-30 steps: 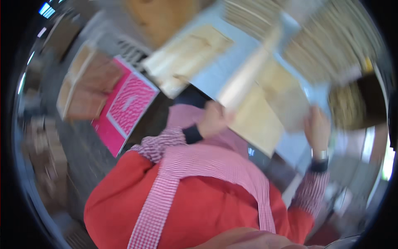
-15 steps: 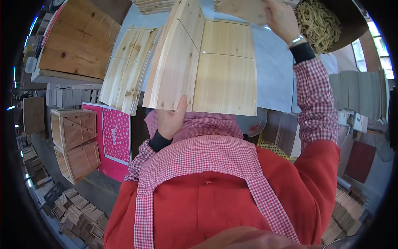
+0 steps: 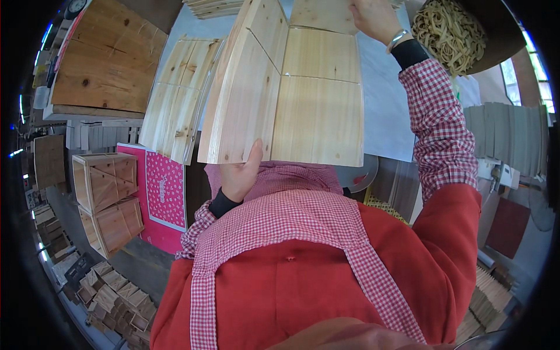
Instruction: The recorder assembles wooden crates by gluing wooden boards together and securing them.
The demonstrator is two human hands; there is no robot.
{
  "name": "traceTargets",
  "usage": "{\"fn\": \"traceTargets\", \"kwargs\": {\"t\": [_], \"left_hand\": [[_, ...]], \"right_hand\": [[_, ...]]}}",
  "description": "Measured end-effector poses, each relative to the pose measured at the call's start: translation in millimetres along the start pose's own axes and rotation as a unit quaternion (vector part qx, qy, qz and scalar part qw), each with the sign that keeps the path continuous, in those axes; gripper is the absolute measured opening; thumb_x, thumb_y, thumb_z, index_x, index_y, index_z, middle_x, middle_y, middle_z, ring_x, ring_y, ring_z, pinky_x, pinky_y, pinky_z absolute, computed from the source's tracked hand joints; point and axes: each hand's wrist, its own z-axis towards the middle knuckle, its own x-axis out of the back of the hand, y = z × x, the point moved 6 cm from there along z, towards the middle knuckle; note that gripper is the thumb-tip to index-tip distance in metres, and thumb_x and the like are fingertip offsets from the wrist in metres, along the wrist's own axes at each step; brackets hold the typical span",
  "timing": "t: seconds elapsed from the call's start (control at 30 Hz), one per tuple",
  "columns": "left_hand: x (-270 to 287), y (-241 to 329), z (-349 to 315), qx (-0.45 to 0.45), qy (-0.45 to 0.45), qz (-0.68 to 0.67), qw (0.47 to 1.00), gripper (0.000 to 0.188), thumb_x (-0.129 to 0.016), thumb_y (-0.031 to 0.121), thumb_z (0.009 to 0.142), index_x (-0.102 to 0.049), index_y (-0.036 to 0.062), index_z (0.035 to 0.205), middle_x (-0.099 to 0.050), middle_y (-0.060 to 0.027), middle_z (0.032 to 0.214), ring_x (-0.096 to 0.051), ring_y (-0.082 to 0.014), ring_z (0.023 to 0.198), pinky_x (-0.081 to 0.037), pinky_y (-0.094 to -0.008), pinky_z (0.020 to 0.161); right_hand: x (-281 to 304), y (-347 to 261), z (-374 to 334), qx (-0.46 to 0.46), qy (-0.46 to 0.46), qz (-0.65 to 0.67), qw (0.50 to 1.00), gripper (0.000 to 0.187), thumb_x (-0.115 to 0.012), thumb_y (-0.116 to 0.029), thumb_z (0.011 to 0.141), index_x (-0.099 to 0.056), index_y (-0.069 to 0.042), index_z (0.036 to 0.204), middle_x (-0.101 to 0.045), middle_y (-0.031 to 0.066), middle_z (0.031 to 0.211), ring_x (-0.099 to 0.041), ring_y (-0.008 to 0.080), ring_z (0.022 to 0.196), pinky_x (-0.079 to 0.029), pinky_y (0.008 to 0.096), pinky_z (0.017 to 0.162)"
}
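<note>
1. Table [image 3: 386, 111]: pale surface, extends beyond the left hand and below the right hand.
2. Flat board [image 3: 318, 119]: lies to the right of the left hand, on the near side of the right hand; one groove crosses it.
3. Tilted board [image 3: 248, 96]: stands on edge along the flat board's left side, directly above the left hand.
4. Brown panel [image 3: 111, 55]: well to the left of both hands, beyond the left.
5. Knotty boards [image 3: 178, 99]: left of the left hand, beside the tilted board.
6. Bin [image 3: 496, 32]: right of the right hand; contains pale strips [image 3: 448, 38].
7. Far board [image 3: 319, 14]: left of the right hand, at the flat board's far end.
8. Right hand [image 3: 376, 20]: well apart from the left; fingertips at the far board's right edge. Cannot tell whether they grip.
9. Left hand [image 3: 240, 177]: clamped on the tilted board's near end, thumb against its face.
10. Bracelet [image 3: 399, 38]: on the right wrist.
</note>
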Motion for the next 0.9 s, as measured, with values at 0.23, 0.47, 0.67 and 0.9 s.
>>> {"fn": "traceTargets", "kwargs": {"t": [0.23, 0.47, 0.67, 0.9], "left_hand": [[4, 3, 8, 0.002, -0.008, 0.0, 1.0, 0.023, -0.064, 0.007, 0.088, -0.063, -0.0036, 0.108, -0.066, -0.01, 0.099, -0.063, -0.0176, 0.089, -0.051, -0.0302, 0.075], [-5, 4, 0, -0.001, -0.012, 0.011, 1.0, 0.025, -0.065, 0.009, 0.087, -0.062, -0.0032, 0.109, -0.067, -0.0106, 0.099, -0.063, -0.0185, 0.09, -0.051, -0.0307, 0.076], [-18, 8, -6, -0.006, -0.032, 0.023, 0.999, 0.028, -0.066, 0.01, 0.087, -0.06, -0.0037, 0.11, -0.066, -0.0113, 0.098, -0.065, -0.0196, 0.086, -0.053, -0.0309, 0.073], [-16, 15, -2, -0.034, -0.055, 0.063, 0.996, 0.029, -0.067, 0.01, 0.085, -0.06, -0.0041, 0.109, -0.066, -0.0137, 0.094, -0.066, -0.0199, 0.084, -0.054, -0.0307, 0.071]], "right_hand": [[6, -10, 26, -0.031, -0.073, 0.006, 0.997, 0.027, -0.064, -0.017, 0.076, -0.057, -0.006, 0.1, -0.066, 0.019, 0.082, -0.064, 0.0366, 0.08, -0.049, 0.0488, 0.068], [-4, -5, 32, -0.07, -0.076, 0.007, 0.995, 0.034, -0.071, -0.028, 0.073, -0.066, -0.009, 0.101, -0.068, 0.0163, 0.088, -0.066, 0.0337, 0.085, -0.052, 0.0458, 0.073], [-7, 12, 20, 0.089, 0.055, 0.232, 0.967, 0.036, -0.073, -0.03, 0.072, -0.067, -0.01, 0.101, -0.068, 0.0155, 0.088, -0.067, 0.0323, 0.085, -0.053, 0.0449, 0.075], [4, -5, 34, 0.001, -0.032, 0.071, 0.997, 0.034, -0.072, -0.029, 0.072, -0.067, -0.009, 0.098, -0.069, 0.0149, 0.087, -0.066, 0.0324, 0.085, -0.052, 0.0451, 0.074]]}}
